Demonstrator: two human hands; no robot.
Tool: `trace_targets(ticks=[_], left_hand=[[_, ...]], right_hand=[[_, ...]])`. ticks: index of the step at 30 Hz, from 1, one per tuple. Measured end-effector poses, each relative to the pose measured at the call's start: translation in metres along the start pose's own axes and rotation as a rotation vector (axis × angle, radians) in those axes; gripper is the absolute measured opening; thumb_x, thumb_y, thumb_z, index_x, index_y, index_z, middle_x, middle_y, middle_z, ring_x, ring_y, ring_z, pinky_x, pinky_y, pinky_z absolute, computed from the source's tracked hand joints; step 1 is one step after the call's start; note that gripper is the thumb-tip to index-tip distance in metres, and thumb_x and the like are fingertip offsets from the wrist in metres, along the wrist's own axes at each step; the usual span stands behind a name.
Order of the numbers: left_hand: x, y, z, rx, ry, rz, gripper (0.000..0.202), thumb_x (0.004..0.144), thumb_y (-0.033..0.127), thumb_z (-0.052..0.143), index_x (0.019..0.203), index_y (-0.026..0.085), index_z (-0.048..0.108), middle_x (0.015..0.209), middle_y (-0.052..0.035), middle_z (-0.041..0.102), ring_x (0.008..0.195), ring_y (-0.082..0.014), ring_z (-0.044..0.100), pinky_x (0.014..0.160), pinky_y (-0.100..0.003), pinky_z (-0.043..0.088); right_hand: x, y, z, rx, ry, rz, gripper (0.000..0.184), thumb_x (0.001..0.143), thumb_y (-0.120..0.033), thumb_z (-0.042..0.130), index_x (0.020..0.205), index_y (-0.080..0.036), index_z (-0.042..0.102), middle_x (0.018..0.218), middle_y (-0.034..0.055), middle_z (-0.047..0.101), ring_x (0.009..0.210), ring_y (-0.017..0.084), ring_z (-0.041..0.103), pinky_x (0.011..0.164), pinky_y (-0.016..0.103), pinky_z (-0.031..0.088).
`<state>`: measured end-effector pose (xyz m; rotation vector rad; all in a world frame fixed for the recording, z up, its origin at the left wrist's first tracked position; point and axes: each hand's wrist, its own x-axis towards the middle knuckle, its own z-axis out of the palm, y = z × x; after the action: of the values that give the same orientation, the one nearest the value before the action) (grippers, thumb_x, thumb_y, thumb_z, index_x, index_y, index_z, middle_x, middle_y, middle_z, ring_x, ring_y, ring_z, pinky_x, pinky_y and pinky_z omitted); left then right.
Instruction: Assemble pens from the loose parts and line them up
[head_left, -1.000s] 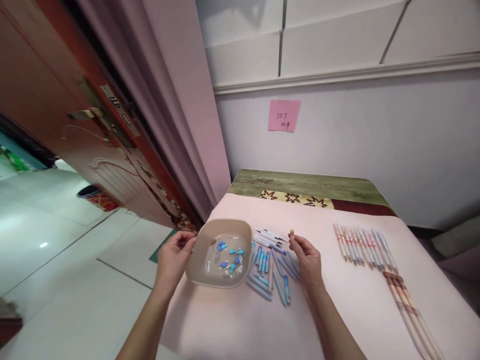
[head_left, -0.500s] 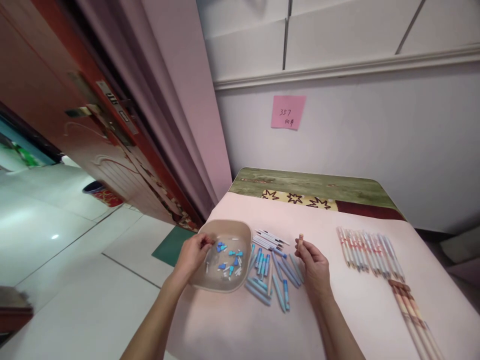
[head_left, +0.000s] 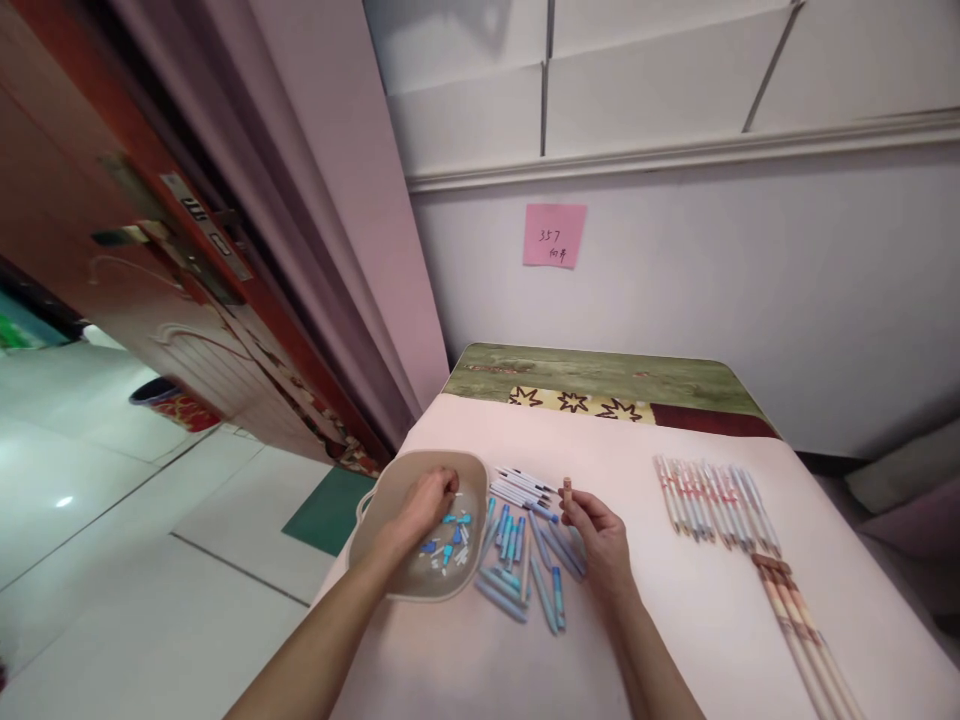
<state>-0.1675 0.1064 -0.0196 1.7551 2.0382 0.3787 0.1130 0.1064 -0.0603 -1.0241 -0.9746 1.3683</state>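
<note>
My left hand (head_left: 427, 503) reaches into a beige plastic basin (head_left: 391, 478), fingers bent together near its far right wall; whatever they pinch is hidden. Small blue clip-like parts (head_left: 448, 554) and short white pieces (head_left: 463, 540) lie on the basin floor beside that hand. My right hand (head_left: 606, 545) is closed around a tan pen barrel part (head_left: 568, 490), which stands upright between thumb and fingers. Between the hands are loose blue pen barrels (head_left: 541, 590), blue upper pen parts (head_left: 506, 537) and a bunch of white refills (head_left: 523, 487).
To the right lies a row of assembled-looking pens (head_left: 716, 500), with several brown-topped pens (head_left: 802, 625) nearer me. A pink note (head_left: 553, 236) is stuck on the wall behind the table. A red door (head_left: 225, 350) and a bin (head_left: 176, 403) are at left.
My left hand has moved from the basin's left side further in toward its far right wall. My right hand still holds the tan barrel part upright. The view has shifted slightly.
</note>
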Motion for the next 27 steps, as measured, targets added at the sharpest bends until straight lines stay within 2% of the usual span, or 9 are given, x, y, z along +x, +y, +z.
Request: trace_targets(ticks=[4, 6, 7, 9, 11, 15, 23, 27], left_hand=[[-0.011, 0.012, -0.008, -0.019, 0.098, 0.047, 0.011, 0.076, 0.011, 0.047, 0.074, 0.020, 0.054, 0.079, -0.0032, 0.061, 0.075, -0.0182, 0.054, 0.073, -0.029, 0.039], [-0.023, 0.030, -0.015, -0.074, 0.159, 0.067, 0.014, 0.085, 0.019, 0.041, 0.082, 0.021, 0.054, 0.075, -0.0014, 0.059, 0.070, -0.0170, 0.055, 0.069, -0.028, 0.040], [-0.030, 0.041, -0.018, -0.214, 0.199, 0.087, 0.013, 0.088, 0.026, 0.043, 0.085, 0.021, 0.055, 0.071, 0.0004, 0.058, 0.065, -0.0158, 0.054, 0.065, -0.027, 0.041], [-0.043, 0.067, -0.021, -0.515, 0.162, 0.141, 0.017, 0.087, 0.035, 0.048, 0.088, 0.021, 0.058, 0.069, 0.0019, 0.059, 0.059, -0.0141, 0.055, 0.058, -0.024, 0.042], [-0.054, 0.091, -0.022, -0.635, 0.082, 0.189, 0.020, 0.086, 0.037, 0.052, 0.091, 0.020, 0.063, 0.069, 0.0010, 0.062, 0.062, -0.0141, 0.058, 0.059, -0.024, 0.044], [-0.061, 0.119, -0.017, -0.615, 0.039, 0.203, 0.020, 0.085, 0.033, 0.055, 0.089, 0.019, 0.067, 0.065, 0.0002, 0.064, 0.062, -0.0140, 0.060, 0.061, -0.024, 0.047], [-0.057, 0.130, -0.015, -0.461, 0.040, 0.283, 0.018, 0.087, 0.028, 0.051, 0.084, 0.019, 0.067, 0.065, 0.0000, 0.065, 0.062, -0.0137, 0.062, 0.061, -0.023, 0.046], [-0.059, 0.134, -0.017, -0.292, 0.062, 0.369, 0.019, 0.087, 0.022, 0.049, 0.084, 0.021, 0.067, 0.076, -0.0019, 0.070, 0.070, -0.0153, 0.064, 0.067, -0.024, 0.047]], right_hand=[[-0.005, -0.005, 0.007, -0.003, -0.094, -0.019, 0.027, 0.078, -0.043, 0.069, 0.090, -0.019, 0.075, 0.079, 0.0042, 0.070, 0.071, 0.016, 0.060, 0.069, 0.028, 0.050], [-0.007, -0.007, 0.010, -0.015, -0.124, -0.031, 0.027, 0.079, -0.042, 0.069, 0.092, -0.019, 0.075, 0.082, 0.0048, 0.072, 0.073, 0.017, 0.062, 0.068, 0.028, 0.051], [-0.008, -0.008, 0.012, -0.025, -0.139, -0.044, 0.027, 0.079, -0.042, 0.069, 0.094, -0.020, 0.075, 0.085, 0.0051, 0.072, 0.074, 0.018, 0.062, 0.068, 0.028, 0.052], [-0.010, -0.010, 0.014, -0.046, -0.170, -0.072, 0.025, 0.079, -0.040, 0.069, 0.095, -0.021, 0.075, 0.091, 0.0055, 0.072, 0.081, 0.020, 0.064, 0.069, 0.029, 0.052], [-0.011, -0.012, 0.015, -0.059, -0.201, -0.092, 0.024, 0.081, -0.039, 0.068, 0.095, -0.021, 0.074, 0.094, 0.0055, 0.072, 0.087, 0.021, 0.064, 0.072, 0.031, 0.053], [-0.014, -0.014, 0.014, -0.062, -0.251, -0.126, 0.022, 0.084, -0.037, 0.066, 0.096, -0.021, 0.073, 0.096, 0.0051, 0.072, 0.091, 0.022, 0.064, 0.079, 0.033, 0.052], [-0.015, -0.014, 0.012, -0.035, -0.290, -0.165, 0.020, 0.084, -0.035, 0.066, 0.096, -0.021, 0.073, 0.094, 0.0051, 0.072, 0.088, 0.021, 0.065, 0.081, 0.032, 0.051], [-0.015, -0.017, 0.014, -0.064, -0.286, -0.183, 0.021, 0.083, -0.037, 0.067, 0.093, -0.020, 0.074, 0.091, 0.0054, 0.072, 0.086, 0.020, 0.065, 0.079, 0.031, 0.052]])
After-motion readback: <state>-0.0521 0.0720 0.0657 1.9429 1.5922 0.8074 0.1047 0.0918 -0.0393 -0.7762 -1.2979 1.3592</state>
